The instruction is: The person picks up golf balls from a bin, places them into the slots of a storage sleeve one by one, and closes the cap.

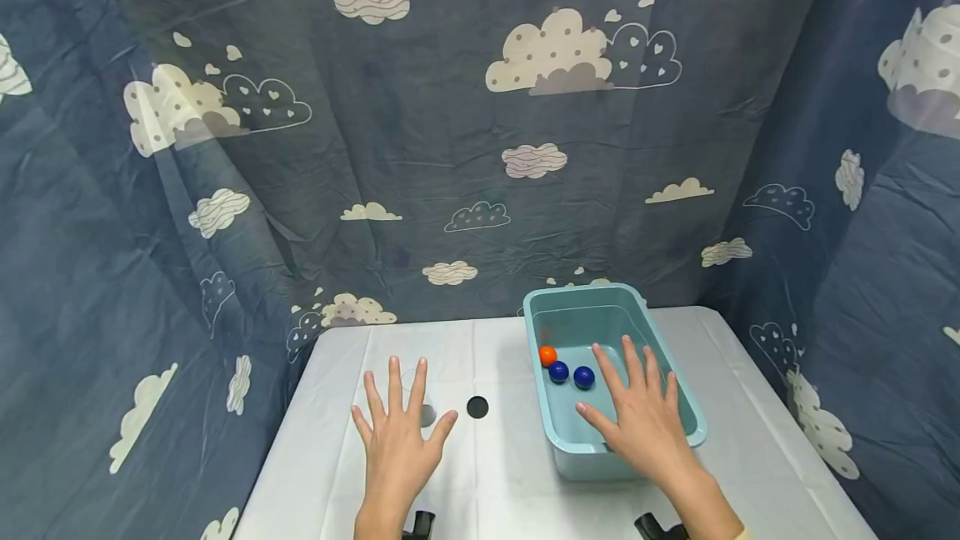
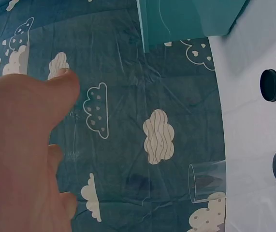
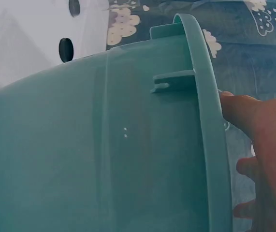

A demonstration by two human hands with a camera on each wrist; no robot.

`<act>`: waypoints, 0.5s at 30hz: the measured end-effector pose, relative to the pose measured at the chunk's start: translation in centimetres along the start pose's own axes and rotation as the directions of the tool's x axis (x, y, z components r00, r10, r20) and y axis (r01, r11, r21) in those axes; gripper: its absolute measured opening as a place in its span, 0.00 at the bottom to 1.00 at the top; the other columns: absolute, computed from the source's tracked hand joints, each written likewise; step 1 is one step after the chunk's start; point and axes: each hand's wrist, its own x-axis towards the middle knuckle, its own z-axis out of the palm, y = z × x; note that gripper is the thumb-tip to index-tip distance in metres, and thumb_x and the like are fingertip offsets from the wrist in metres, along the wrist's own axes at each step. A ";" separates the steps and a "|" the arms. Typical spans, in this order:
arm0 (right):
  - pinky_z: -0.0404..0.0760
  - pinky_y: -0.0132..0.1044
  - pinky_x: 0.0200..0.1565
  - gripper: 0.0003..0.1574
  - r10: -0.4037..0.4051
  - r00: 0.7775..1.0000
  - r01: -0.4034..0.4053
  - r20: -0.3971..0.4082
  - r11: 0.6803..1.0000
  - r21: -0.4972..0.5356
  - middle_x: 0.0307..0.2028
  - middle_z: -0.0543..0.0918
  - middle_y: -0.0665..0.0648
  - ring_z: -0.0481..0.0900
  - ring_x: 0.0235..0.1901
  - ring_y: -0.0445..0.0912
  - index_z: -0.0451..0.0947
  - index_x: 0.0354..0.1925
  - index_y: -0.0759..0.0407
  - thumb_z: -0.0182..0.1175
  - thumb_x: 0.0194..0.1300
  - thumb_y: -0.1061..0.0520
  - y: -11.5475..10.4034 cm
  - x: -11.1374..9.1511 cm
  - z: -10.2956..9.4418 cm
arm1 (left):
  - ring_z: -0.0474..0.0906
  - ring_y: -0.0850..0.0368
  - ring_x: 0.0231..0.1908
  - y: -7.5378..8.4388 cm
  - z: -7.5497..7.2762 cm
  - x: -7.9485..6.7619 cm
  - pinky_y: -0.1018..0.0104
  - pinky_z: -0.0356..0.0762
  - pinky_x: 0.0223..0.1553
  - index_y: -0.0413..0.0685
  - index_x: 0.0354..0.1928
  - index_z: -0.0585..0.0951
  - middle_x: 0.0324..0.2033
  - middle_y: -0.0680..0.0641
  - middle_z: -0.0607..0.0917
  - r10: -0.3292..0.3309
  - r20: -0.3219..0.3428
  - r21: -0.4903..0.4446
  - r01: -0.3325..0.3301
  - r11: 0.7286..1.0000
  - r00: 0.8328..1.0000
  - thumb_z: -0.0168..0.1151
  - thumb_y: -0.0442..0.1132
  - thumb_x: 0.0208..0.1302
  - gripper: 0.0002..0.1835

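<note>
My left hand (image 1: pixel 401 444) is held over the left part of the white table, fingers straight and spread, with nothing in it. Behind its fingertips stands a clear cup (image 2: pixel 208 181), best seen in the left wrist view and only faintly outlined in the head view. My right hand (image 1: pixel 645 419) hovers over the near right part of a teal bin (image 1: pixel 558 432), also with spread fingers and holding nothing. Inside the bin an orange ball (image 1: pixel 548 356) and a blue ball (image 1: pixel 558 371) lie close together by the left wall. Another blue ball (image 1: pixel 584 377) lies just to their right.
A black disc (image 1: pixel 477 407) lies flat on the table (image 1: pixel 502 490) between the left hand and the bin. Beside the left hand's fingers is a greyish disc (image 1: pixel 428 416). A dark blue cloud-print curtain (image 1: pixel 450 148) surrounds the table at the back and sides.
</note>
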 end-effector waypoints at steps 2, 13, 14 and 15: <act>0.43 0.80 0.61 0.59 -0.008 1.000 0.007 0.005 1.000 0.005 0.79 0.42 0.66 0.40 0.74 0.71 0.48 0.80 0.40 0.49 0.61 0.17 0.0 0.2 -0.3 | 0.20 0.36 0.75 -0.1 -0.1 0.2 0.20 0.32 0.62 0.72 0.80 0.49 0.80 0.43 0.39 0.007 -0.004 -0.020 -0.007 1.000 1.000 0.58 0.71 0.64 0.48; 0.61 0.78 0.56 0.57 -0.095 0.995 0.087 0.044 0.983 0.164 0.75 0.51 0.70 0.53 0.70 0.72 0.51 0.79 0.46 0.67 0.63 0.35 0.6 3.7 -2.6 | 0.40 0.33 0.76 -2.5 -1.0 2.1 0.24 0.53 0.62 0.62 0.80 0.55 0.78 0.38 0.47 0.040 -0.162 -0.265 -0.083 0.961 0.986 0.69 0.59 0.62 0.49; 0.61 0.78 0.56 0.56 -0.099 0.994 0.088 0.054 0.980 0.181 0.75 0.51 0.70 0.54 0.70 0.72 0.52 0.79 0.46 0.67 0.64 0.35 0.8 4.0 -2.8 | 0.43 0.33 0.75 -2.8 -1.0 2.2 0.25 0.56 0.62 0.61 0.79 0.56 0.78 0.37 0.49 0.034 -0.173 -0.286 -0.084 0.954 0.984 0.71 0.58 0.61 0.49; 0.62 0.78 0.56 0.55 -0.106 0.992 0.091 0.065 0.977 0.194 0.75 0.52 0.70 0.55 0.70 0.72 0.53 0.79 0.46 0.67 0.64 0.36 1.0 4.3 -2.9 | 0.46 0.33 0.75 -3.1 -1.0 2.3 0.26 0.59 0.61 0.60 0.79 0.57 0.77 0.37 0.51 0.026 -0.181 -0.309 -0.083 0.947 0.983 0.72 0.56 0.60 0.49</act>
